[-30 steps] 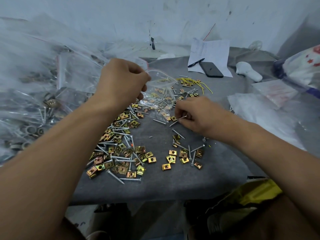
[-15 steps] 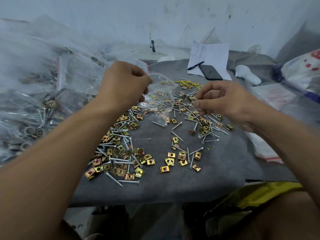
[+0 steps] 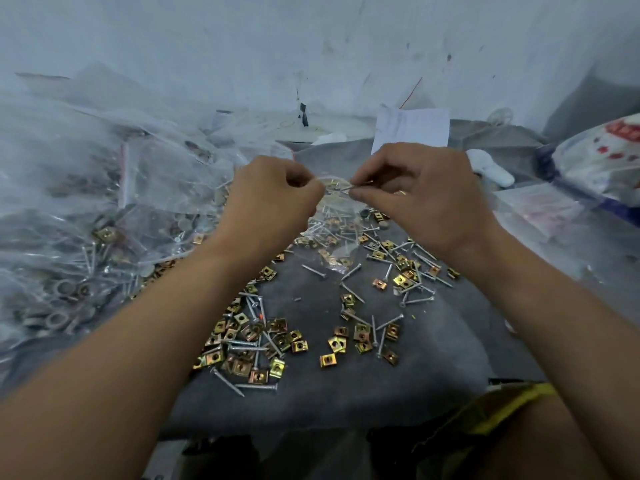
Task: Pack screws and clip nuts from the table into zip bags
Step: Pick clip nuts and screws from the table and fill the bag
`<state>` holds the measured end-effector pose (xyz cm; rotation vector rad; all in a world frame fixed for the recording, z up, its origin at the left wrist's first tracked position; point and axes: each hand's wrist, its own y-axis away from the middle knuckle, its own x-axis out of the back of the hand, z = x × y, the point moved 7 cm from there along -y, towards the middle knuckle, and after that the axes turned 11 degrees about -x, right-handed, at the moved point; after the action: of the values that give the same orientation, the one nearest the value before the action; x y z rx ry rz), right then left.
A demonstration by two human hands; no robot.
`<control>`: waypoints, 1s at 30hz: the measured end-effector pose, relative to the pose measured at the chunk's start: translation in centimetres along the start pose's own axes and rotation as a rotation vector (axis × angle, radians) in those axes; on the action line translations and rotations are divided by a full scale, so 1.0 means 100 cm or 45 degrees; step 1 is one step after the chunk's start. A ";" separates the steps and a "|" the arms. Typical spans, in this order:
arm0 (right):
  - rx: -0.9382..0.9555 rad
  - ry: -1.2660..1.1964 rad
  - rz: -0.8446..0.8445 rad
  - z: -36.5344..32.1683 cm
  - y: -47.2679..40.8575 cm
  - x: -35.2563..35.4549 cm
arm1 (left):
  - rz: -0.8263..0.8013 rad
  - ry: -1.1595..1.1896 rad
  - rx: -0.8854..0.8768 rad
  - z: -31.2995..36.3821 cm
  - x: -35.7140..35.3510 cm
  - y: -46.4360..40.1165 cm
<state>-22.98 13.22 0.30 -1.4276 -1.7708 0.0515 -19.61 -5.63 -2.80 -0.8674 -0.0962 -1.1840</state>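
Observation:
My left hand (image 3: 273, 199) pinches the open mouth of a small clear zip bag (image 3: 332, 223) that hangs above the table and holds several screws and clip nuts. My right hand (image 3: 415, 195) pinches screws (image 3: 356, 187) at the bag's mouth, their tips pointing into it. Gold clip nuts (image 3: 249, 344) and silver screws (image 3: 258, 386) lie scattered over the grey cloth-covered table (image 3: 346, 403), in one heap at the front left and a looser patch at the right (image 3: 405, 278).
A big pile of filled clear bags (image 3: 86, 220) covers the left side. A sheet of paper (image 3: 412, 128) leans at the back, with a white object (image 3: 491, 169) and a printed plastic bag (image 3: 602, 161) at the right. Flat plastic sheets (image 3: 540, 209) lie beside them.
My right hand picked screws up off the table and rose up and left to the bag's mouth. My left hand kept holding the bag in place.

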 end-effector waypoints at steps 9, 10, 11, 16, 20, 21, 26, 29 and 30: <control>0.241 0.501 0.000 -0.034 -0.008 -0.010 | 0.011 -0.042 -0.099 0.014 0.009 0.000; 0.229 0.518 0.014 -0.035 -0.009 -0.012 | 0.011 -0.045 -0.094 0.015 0.009 0.000; 0.213 0.538 0.033 -0.035 -0.009 -0.014 | 0.012 -0.048 -0.087 0.016 0.009 0.000; 0.132 0.496 0.095 -0.035 -0.014 -0.022 | 0.003 -0.004 -0.042 0.013 0.007 0.000; 0.070 0.233 0.121 -0.031 -0.017 -0.022 | 0.030 0.232 0.142 -0.005 0.009 0.000; 0.044 0.141 0.147 -0.028 -0.017 -0.019 | 0.039 0.298 0.196 -0.010 0.009 0.000; -0.110 -0.148 0.287 0.000 -0.022 0.007 | 0.119 0.525 0.329 -0.021 0.016 -0.002; -0.212 -0.146 0.190 0.019 -0.024 0.015 | 0.228 0.631 0.329 -0.021 0.025 -0.006; -0.227 -0.149 0.132 0.024 -0.023 0.015 | 0.264 0.615 0.340 -0.023 0.027 -0.008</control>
<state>-26.23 14.75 0.82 -1.6747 -1.8315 0.0325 -19.94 -9.25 -2.58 -0.3333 0.2203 -1.1239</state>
